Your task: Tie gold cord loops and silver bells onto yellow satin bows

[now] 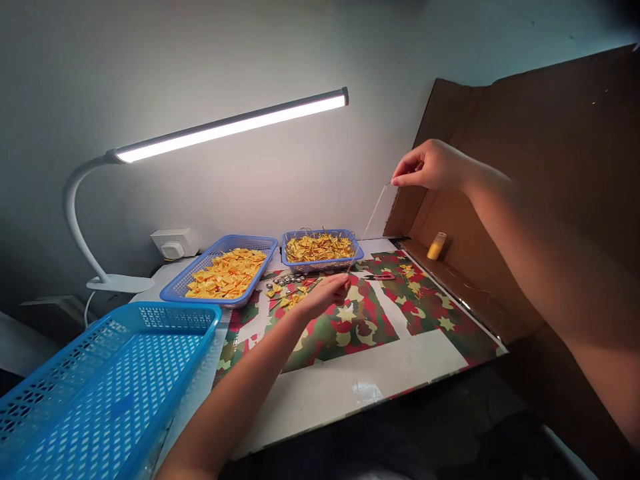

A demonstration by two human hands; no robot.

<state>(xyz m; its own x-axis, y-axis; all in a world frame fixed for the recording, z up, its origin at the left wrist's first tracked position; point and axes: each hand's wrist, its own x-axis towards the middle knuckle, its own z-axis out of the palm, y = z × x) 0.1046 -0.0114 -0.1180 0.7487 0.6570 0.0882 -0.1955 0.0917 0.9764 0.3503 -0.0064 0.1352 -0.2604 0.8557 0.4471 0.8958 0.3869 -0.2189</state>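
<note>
Thread (373, 217) runs in a near-straight slant between my two hands, above the far half of the surface (320, 393), its upper end out past the back edge toward the far right corner. My right hand (430, 167), raised high, has thumb and forefinger pinched together on that upper end, other fingers curled; a small thin bit shows at the tips, too fine to identify. My left hand (327, 293), lower and nearer the middle of the surface, is closed with the fingertips gathered on the lower part; exact grip hidden by my knuckles. Handling estimate: very light, limp when slack, fine enough to slip between dry fingers and probably easy to snag or snap if jerked; best held close to each end, in a fingertip pinch, with gentle even tension. Nearby: snips (377, 277) lie just beyond my left hand, toward the back edge; metal beads (287, 281) and loose yellow pieces (295, 300) sit left of it. Basket of gold strips (320, 248) stands at the back edge, basket of yellow bits (227, 273) by the far left corner, large blue basket (135, 373) along the left edge
</note>
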